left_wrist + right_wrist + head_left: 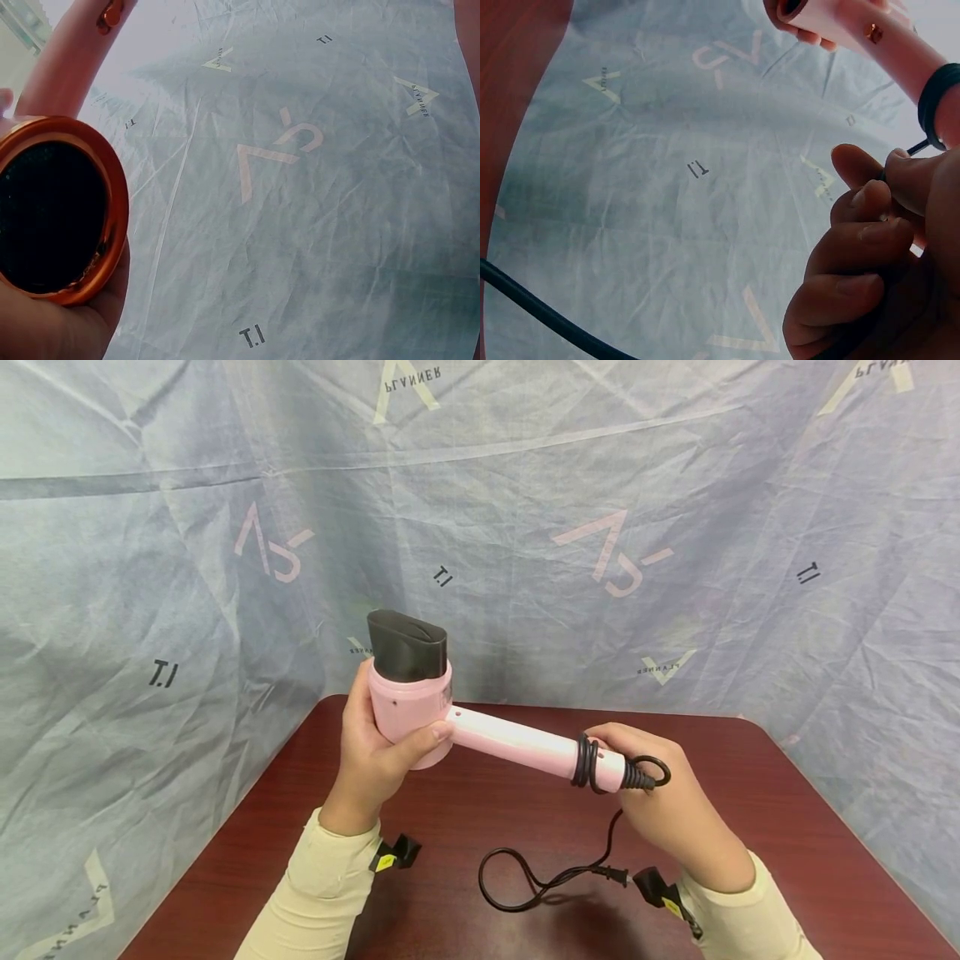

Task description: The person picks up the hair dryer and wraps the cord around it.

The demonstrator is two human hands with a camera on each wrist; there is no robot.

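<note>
A pink hair dryer [517, 745] with a black flat nozzle [408, 647] is held up above the table, nozzle pointing upward. My left hand [375, 768] grips its round head, thumb across the near side. In the left wrist view, the dark round end [52, 217] of the head shows inside a shiny rim. Black cord [582, 764] is wound several times around the handle near its lower end. My right hand [663, 793] is behind that end; in the right wrist view its thumb and forefinger pinch the cord, other fingers curled.
A loose length of cord hangs in a loop below the right hand, ending in a two-prong plug [617, 876]. The reddish-brown table [450, 827] lies beneath. Grey printed sheeting [510, 527] surrounds it at the back and sides. Both wrists wear small black cameras [405, 850].
</note>
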